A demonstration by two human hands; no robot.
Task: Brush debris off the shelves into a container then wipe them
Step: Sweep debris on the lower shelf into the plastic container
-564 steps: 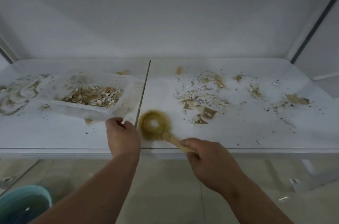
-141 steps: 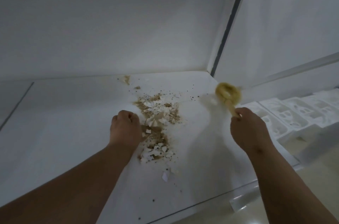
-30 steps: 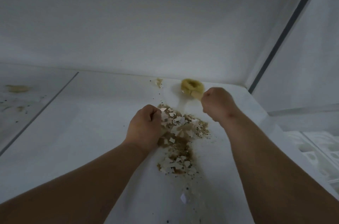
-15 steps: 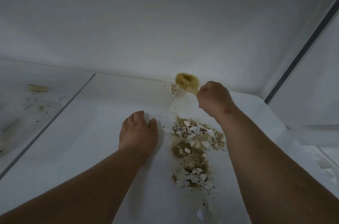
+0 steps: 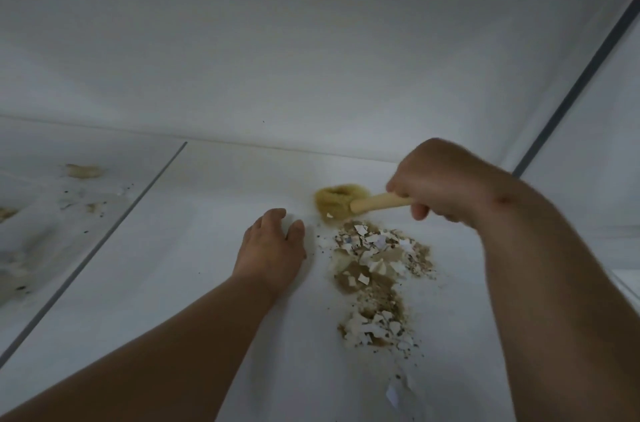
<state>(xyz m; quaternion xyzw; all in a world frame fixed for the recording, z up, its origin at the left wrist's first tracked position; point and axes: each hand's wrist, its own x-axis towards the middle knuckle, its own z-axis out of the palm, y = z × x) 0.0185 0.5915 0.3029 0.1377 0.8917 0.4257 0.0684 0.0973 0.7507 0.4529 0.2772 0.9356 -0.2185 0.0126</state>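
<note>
White neighbouring shelf panel (image 5: pixel 52 214) far left, smeared with brown stains, past dark seam (image 5: pixel 104 234). Left hand (image 5: pixel 273 248) flat on main shelf (image 5: pixel 173 283), fingers relaxed and extended, holding nothing, just left of debris pile (image 5: pixel 374 276). Pile mid-shelf: paper scraps, brown crumbs; likely light, loose, scatters easily, needs gentle strokes. Round bristle brush (image 5: pixel 341 202) touching pile's far edge; wooden handle likely stiff, bristles soft. Right hand (image 5: pixel 440 182) curled round handle. No container in view. Stray scrap (image 5: pixel 393 395) near edge.

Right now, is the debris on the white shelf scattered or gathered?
Gathered: brown crumbs and white flakes form one pile on the shelf beside the left hand.
</note>
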